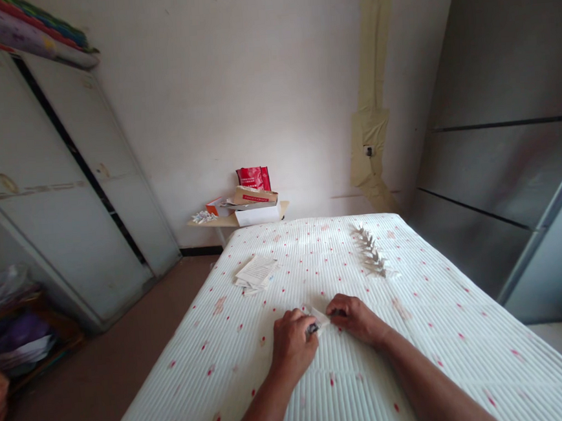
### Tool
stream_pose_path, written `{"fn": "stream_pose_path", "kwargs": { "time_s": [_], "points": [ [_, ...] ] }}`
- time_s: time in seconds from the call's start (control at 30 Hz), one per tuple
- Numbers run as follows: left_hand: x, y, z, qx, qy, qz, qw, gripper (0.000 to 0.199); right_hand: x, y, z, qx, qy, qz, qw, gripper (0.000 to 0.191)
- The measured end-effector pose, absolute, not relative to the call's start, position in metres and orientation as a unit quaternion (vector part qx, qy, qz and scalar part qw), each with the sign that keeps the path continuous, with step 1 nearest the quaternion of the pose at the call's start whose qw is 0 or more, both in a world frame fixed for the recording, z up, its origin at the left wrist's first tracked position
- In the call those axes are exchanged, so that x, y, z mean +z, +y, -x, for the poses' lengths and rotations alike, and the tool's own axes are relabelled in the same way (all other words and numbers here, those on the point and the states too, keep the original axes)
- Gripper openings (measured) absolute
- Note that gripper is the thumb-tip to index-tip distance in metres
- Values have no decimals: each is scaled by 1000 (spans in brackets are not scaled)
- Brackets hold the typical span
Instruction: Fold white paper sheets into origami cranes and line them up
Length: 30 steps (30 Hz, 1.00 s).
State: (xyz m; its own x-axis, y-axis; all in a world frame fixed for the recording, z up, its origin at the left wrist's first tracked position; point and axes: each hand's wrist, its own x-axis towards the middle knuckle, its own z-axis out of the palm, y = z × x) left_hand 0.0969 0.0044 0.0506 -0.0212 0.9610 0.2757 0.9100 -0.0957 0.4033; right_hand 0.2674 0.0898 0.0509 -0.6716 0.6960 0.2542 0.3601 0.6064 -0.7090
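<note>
Between my two hands is a small folded piece of paper (320, 317), whitish and low over the bed cover. My left hand (294, 340) has its fingers closed on the paper's left side, where a small dark patch shows by the thumb. At the opposite edge, my right hand (356, 318) pinches the paper with curled fingers; its fingertips are partly hidden. Ahead and to the left lies a loose stack of printed paper sheets (257, 272). A row of several folded paper figures (370, 253), pointed like birds, stands ahead on the right.
A ribbed white bed cover (296, 404) with red spots spreads under everything. Beyond its far edge, a small table (226, 221) bears a white box (258, 215), a red bag (254, 177) and more folded paper pieces (204, 216). Cabinets (86, 206) stand left, a grey panelled surface (492, 168) right.
</note>
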Motion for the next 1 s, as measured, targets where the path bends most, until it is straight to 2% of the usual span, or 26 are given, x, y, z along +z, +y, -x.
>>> {"fn": "stream_pose_path", "kwargs": {
  "time_s": [0.4,0.73,1.0],
  "points": [
    [50,3,-96,247,665,-704,46,27,51,90,-267,330,-848,317,267,13],
    [48,4,-95,251,662,-704,44,27,50,91,-267,307,-857,317,264,20],
    [44,6,-94,258,658,-706,40,24,45,92,-266,306,-855,318,273,18]
  ]
}}
